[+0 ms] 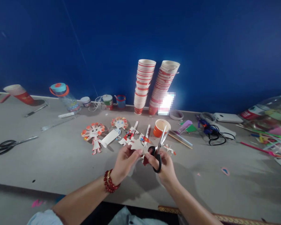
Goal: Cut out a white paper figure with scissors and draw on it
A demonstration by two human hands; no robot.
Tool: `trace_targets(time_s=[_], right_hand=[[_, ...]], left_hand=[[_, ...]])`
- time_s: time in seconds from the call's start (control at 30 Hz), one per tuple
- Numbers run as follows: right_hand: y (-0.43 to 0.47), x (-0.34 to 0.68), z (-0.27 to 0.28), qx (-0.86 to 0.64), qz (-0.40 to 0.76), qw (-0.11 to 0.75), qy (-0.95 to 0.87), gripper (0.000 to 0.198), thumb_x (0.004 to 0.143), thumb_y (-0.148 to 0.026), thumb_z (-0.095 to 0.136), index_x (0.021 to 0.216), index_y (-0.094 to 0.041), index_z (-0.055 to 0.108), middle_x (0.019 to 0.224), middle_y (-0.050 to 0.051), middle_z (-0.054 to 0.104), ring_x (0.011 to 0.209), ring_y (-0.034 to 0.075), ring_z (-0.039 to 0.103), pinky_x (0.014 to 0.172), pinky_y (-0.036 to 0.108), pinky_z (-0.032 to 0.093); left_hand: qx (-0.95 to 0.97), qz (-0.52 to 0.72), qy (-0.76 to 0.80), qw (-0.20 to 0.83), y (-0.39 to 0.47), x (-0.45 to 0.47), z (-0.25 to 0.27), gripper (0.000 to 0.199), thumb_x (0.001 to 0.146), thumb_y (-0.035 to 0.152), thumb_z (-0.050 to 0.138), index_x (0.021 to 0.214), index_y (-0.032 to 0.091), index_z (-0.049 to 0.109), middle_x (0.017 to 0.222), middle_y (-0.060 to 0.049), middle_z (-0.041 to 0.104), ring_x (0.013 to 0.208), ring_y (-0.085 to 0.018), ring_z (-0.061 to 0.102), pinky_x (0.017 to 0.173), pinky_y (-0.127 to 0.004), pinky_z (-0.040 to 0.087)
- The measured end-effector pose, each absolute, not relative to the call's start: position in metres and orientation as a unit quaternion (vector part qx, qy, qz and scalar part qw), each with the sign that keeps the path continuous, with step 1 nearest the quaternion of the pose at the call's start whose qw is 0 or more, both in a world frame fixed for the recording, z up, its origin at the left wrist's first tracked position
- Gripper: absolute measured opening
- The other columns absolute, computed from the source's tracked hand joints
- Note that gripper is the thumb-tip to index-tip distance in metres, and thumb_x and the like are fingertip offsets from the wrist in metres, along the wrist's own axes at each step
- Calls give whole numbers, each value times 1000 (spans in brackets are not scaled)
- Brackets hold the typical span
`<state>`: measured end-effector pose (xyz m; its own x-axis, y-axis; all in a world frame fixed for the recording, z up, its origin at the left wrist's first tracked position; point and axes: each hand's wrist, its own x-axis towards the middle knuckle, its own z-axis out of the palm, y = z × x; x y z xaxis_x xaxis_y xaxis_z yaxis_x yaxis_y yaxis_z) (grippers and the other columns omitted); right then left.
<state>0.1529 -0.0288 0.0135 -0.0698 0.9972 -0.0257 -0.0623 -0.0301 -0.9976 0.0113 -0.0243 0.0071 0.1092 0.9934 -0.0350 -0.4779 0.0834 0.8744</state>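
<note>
Between my hands is a pale paper cutout [137, 145] with a jagged outline. My left hand [125, 159] pinches its left side between thumb and fingers. My right hand [165, 165] has black-handled scissors [163, 137] hooked on it, blades parted and pointing up and away. The right thumb also touches the cutout's lower right edge. Just beyond lie red and white paper scraps [127, 137] and marker pens [148, 132]. An orange paper cup [161, 128] stands behind the scissor blades. Two paper dolls with fringed heads, one nearer [95, 137] and one farther [119, 124], lie to the left.
Two tall stacks of paper cups, left [144, 87] and right [164, 84], stand against the blue wall. A second pair of scissors [12, 145] lies far left, near a clear bottle [67, 98]. A blue glue gun [208, 128] with a black cord and plastic bottles [267, 109] are right.
</note>
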Motion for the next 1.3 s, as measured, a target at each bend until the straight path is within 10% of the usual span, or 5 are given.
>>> trace_targets(time_s=[0.57,1.3], right_hand=[[-34,173,9,-416,607,288,-613,59,71,-74,59,68,-15,61,59,5,62,54,14,47,48,23,29],[-34,173,4,-411,653,257,-582,61,66,-75,64,70,-15,57,55,3,60,52,14,51,48,22,33]], left_hand=[[459,569,391,559,-21,-2,18,15,81,30,63,83,16,63,74,-2,63,69,-14,55,68,-25,45],[502,516,410,560,-21,-5,19,4,83,20,57,81,15,57,72,0,56,67,-13,50,64,-23,42]])
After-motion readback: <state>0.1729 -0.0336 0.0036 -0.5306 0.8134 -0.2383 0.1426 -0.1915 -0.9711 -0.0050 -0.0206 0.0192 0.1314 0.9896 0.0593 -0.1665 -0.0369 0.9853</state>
